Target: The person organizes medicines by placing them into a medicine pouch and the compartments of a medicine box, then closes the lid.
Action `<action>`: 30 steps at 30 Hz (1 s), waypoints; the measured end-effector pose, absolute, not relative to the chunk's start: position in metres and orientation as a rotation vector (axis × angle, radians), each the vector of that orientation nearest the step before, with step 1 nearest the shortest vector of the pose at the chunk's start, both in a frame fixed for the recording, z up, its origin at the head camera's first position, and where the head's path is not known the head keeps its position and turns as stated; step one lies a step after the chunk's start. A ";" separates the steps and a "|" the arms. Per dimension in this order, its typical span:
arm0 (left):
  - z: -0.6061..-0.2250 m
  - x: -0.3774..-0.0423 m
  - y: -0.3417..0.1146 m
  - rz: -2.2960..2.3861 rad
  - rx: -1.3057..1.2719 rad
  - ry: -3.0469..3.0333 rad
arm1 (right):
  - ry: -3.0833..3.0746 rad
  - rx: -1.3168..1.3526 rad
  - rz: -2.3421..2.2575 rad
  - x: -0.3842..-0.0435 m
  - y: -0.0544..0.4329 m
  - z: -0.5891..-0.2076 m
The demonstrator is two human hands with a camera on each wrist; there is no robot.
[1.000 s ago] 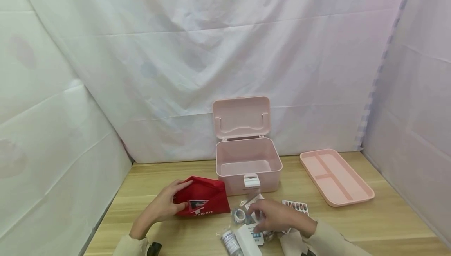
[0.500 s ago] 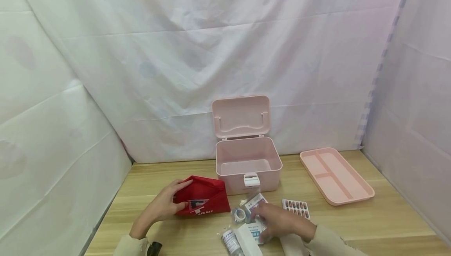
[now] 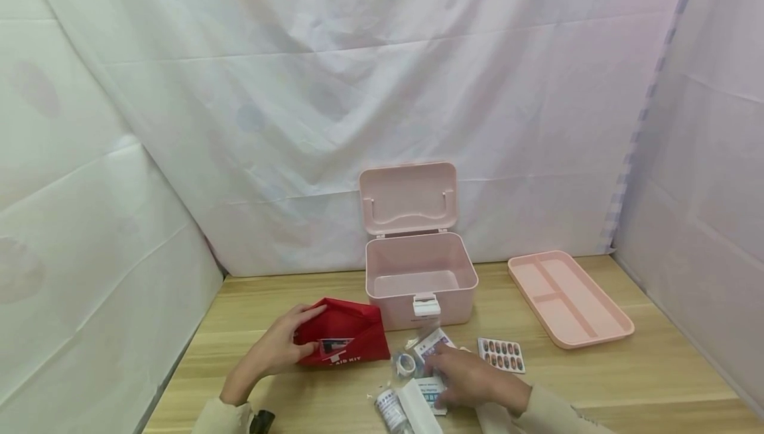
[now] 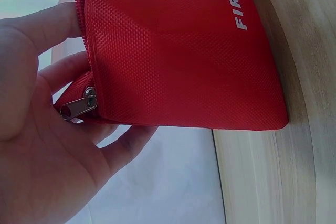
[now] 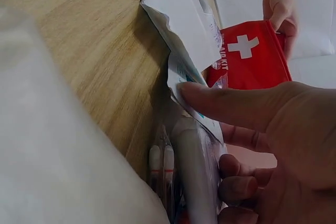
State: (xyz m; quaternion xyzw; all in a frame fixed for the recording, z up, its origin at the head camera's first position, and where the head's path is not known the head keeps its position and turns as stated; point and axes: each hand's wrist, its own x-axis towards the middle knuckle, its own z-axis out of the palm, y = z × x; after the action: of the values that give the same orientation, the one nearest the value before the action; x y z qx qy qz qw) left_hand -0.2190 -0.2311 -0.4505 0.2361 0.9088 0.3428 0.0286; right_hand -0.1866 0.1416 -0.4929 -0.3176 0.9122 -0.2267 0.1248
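Curling round the zipped edge, the left hand grips the pouch, which stands on the table, just left of the box. Its red fabric is textured, with a white cross, white lettering and a metal zip pull; the mouth gapes. To its right, the right hand, fingers bent, thumb touching a white-and-blue packet, may or may not grip it: I cannot tell. Capsules lie farther right.
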 end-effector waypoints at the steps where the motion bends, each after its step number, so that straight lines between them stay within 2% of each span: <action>1: -0.451 -0.219 -0.231 1.060 0.726 2.803 | 2.654 -0.919 -0.674 -0.187 0.141 -0.493; 15: -0.451 -0.220 -0.232 1.064 0.720 2.798 | 2.528 -0.898 -1.010 -0.194 0.148 -0.488; 30: -0.453 -0.222 -0.232 1.047 0.734 2.807 | 2.564 -0.905 -1.148 -0.200 0.156 -0.473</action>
State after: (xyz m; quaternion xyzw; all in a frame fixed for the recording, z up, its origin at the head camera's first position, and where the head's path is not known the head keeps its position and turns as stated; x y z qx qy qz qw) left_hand -0.2219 -0.2319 -0.4530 0.2379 0.9096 0.3394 0.0287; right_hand -0.1998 0.1562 -0.4727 -0.3053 0.8647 -0.3873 0.0950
